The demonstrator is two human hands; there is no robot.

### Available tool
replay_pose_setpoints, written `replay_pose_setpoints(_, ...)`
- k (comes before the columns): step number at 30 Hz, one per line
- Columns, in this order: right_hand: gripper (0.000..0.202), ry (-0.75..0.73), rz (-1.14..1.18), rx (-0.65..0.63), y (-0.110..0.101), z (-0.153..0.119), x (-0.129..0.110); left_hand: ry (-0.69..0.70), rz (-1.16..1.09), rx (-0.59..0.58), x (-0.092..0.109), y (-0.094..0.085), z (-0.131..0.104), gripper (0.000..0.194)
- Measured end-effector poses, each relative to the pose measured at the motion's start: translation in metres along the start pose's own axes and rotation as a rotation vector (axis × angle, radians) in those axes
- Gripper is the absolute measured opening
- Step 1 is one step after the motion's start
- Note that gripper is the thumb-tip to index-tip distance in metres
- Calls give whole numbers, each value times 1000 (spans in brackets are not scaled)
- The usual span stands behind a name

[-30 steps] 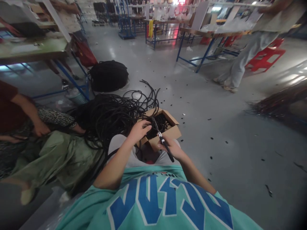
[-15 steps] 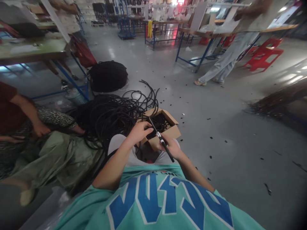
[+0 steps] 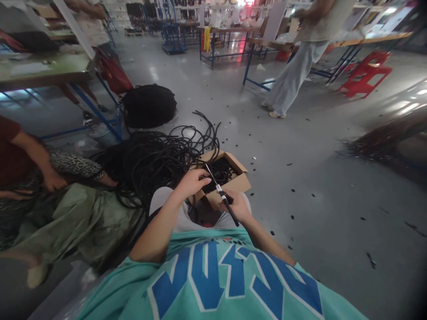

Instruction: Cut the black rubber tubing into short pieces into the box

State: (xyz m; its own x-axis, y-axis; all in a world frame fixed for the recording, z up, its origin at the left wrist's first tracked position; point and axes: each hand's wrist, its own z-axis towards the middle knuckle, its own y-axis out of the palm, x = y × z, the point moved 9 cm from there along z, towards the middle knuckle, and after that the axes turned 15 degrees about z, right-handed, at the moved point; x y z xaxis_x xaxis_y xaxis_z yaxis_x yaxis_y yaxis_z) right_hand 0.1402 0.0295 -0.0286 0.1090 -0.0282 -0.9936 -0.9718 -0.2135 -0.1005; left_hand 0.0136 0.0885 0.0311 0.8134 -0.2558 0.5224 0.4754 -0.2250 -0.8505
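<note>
My right hand [image 3: 236, 206] is closed around a slim tool [image 3: 225, 201] with a black handle, pale bands and a thin metal shaft. The shaft points up and left, over an open cardboard box [image 3: 240, 184]. My left hand [image 3: 192, 182] is beside the shaft, its fingers bent together at the box's left side. What those fingers pinch, if anything, is too small and dark to make out. Small black pieces [image 3: 227, 171] lie inside the box. Just left of it, a tangled heap of black cords [image 3: 150, 155] spreads over the floor.
A round black bundle [image 3: 149, 106] sits behind the cords. To my left is a seated person [image 3: 36, 155] with green cloth [image 3: 80, 222] in front. Worktables, a walking person [image 3: 293, 71] and a red stool [image 3: 367, 75] are farther off. Black scraps dot the floor.
The person in the background has stepped left along the worktable. My hands and the tool keep nearly the same pose over the box, with only a slight shift of the view.
</note>
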Motion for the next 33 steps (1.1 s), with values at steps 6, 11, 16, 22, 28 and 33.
replay_pose_setpoints(6, 32, 14, 19, 4, 0, 3, 5, 7, 135, 4, -2, 3, 0, 25)
replay_pose_setpoints(11, 35, 74, 87, 42, -2, 7, 9, -18, 382, 97, 1, 6, -2, 34)
replay_pose_setpoints(16, 40, 118, 191, -19, 0, 19, 10, -30, 462, 162, 0, 3, 3, 30)
replay_pose_setpoints(22, 51, 40, 314, -133, -3, 43, 3, 52, 238, 79, -8, 5, 22, 29)
replay_pose_setpoints(28, 49, 58, 262, -121, -8, 57, 11, 90, -83, -2, -21, 11, 41, 23)
replay_pose_setpoints(33, 41, 83, 161, -42, -13, 71, 28, 84, -247, -60, -35, 29, 61, 26)
